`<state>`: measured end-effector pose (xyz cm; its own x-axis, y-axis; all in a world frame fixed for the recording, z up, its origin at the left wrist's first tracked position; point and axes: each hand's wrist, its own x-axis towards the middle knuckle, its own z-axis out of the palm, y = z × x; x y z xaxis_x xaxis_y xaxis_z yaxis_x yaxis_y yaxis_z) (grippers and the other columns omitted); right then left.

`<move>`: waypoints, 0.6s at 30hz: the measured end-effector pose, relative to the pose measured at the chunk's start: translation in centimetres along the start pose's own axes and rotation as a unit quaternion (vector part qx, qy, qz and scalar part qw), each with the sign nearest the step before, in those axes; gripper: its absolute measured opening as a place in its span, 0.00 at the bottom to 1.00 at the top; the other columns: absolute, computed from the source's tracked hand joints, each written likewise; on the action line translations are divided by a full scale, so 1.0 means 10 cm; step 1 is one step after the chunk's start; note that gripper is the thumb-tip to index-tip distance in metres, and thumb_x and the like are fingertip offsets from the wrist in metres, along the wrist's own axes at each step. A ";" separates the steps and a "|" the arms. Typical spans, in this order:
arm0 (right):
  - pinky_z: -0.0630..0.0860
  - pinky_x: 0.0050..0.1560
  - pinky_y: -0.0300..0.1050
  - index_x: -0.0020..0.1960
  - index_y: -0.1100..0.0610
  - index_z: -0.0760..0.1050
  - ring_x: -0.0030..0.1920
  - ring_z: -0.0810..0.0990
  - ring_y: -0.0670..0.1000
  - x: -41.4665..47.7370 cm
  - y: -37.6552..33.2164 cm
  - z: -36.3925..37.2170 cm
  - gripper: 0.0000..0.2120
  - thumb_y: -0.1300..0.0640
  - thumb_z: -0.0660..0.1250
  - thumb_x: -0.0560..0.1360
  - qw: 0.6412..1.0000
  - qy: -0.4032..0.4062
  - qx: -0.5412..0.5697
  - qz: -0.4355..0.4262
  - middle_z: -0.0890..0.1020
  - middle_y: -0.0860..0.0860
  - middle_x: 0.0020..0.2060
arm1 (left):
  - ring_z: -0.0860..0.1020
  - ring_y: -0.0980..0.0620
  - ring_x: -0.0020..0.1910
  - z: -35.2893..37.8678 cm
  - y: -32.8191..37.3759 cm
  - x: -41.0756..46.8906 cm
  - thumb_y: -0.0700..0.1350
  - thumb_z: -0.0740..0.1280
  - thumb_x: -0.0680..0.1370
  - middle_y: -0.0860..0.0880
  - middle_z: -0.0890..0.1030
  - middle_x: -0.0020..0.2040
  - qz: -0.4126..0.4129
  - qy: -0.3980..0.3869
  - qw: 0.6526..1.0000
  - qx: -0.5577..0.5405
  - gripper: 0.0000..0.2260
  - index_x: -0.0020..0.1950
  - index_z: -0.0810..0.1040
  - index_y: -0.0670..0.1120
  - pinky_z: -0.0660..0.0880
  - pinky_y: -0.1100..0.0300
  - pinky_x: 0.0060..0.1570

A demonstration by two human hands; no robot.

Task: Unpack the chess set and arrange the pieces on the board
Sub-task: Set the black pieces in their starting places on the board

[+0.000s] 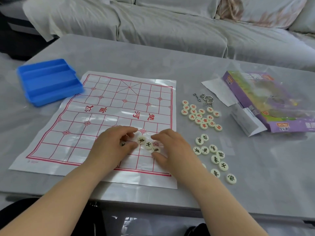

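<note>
Glossy plastic-sheet board [109, 106]; smooth cream pieces [201, 116]

Table [170, 53]: grey, smooth, faint sheen; fills most of the view.
Sofa [153, 23]: behind the table, under a loose, creased pale grey cover.
Cushion [255, 9]: on the sofa, upper right; pale, brownish pattern.
Floor [8, 43]: dark patch far left, detail unclear.
Light: soft, even.

A black-marked piece [123, 143] is mostly hidden under the left hand [112, 145]; grip cannot be confirmed. A second piece [204, 165] is half covered by the right forearm. Beyond the right hand [170, 147], the purple box [255, 103] is cut off by the picture's edge. Characters on the red pieces [198, 121] are too small to read.
</note>
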<state>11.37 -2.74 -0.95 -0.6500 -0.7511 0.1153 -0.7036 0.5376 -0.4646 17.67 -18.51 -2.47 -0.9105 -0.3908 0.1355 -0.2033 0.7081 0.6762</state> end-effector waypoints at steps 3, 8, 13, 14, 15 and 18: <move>0.57 0.50 0.28 0.64 0.53 0.69 0.59 0.69 0.48 -0.07 0.08 -0.12 0.19 0.56 0.63 0.74 1.000 0.007 0.016 0.006 0.71 0.49 0.60 | 0.70 0.63 0.39 -0.04 0.01 0.01 0.44 0.71 0.70 0.64 0.71 0.41 -0.002 -0.001 1.000 -0.003 0.16 0.56 0.77 0.51 0.64 0.76 0.38; 0.60 0.41 0.26 0.59 0.50 0.73 0.46 0.68 0.41 -0.19 0.36 -0.48 0.15 0.57 0.65 0.73 0.994 0.030 0.015 0.108 0.72 0.44 0.52 | 0.67 0.59 0.50 -0.04 0.11 -0.04 0.45 0.69 0.71 0.59 0.72 0.49 0.048 -0.001 0.998 0.030 0.12 0.54 0.78 0.50 0.60 0.67 0.49; 0.64 0.36 0.31 0.48 0.47 0.70 0.38 0.69 0.41 -0.42 0.68 -0.90 0.10 0.57 0.68 0.71 0.974 -0.006 0.002 0.227 0.70 0.43 0.44 | 0.69 0.62 0.49 0.12 0.41 -0.16 0.46 0.68 0.72 0.67 0.71 0.44 0.100 -0.062 0.993 -0.002 0.10 0.52 0.79 0.53 0.61 0.79 0.46; 0.64 0.35 0.33 0.48 0.47 0.70 0.38 0.68 0.41 -0.48 0.71 -0.95 0.10 0.57 0.68 0.71 0.968 -0.031 -0.008 0.247 0.69 0.43 0.43 | 0.68 0.64 0.49 0.18 0.50 -0.20 0.47 0.68 0.72 0.69 0.69 0.45 0.127 -0.093 0.987 0.000 0.10 0.53 0.78 0.54 0.59 0.81 0.47; 0.63 0.34 0.34 0.50 0.47 0.70 0.37 0.68 0.41 -0.54 0.71 -0.99 0.12 0.56 0.69 0.70 0.963 -0.060 -0.015 0.264 0.68 0.43 0.41 | 0.67 0.66 0.50 0.25 0.58 -0.24 0.50 0.67 0.72 0.70 0.69 0.47 0.154 -0.129 0.979 0.013 0.12 0.55 0.77 0.55 0.57 0.82 0.48; 0.65 0.42 0.38 0.57 0.48 0.67 0.44 0.70 0.45 -0.71 0.69 -0.97 0.19 0.53 0.69 0.69 0.950 -0.135 -0.043 0.277 0.68 0.45 0.49 | 0.63 0.65 0.60 0.48 0.74 -0.33 0.57 0.64 0.72 0.65 0.67 0.61 0.198 -0.201 0.957 0.071 0.22 0.64 0.68 0.58 0.56 0.76 0.52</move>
<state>8.36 10.01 3.57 -0.8382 -0.4090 -0.3608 -0.3036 0.8994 -0.3144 17.44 -9.16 -1.44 -0.9853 0.1628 0.0520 0.1659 0.8382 0.5194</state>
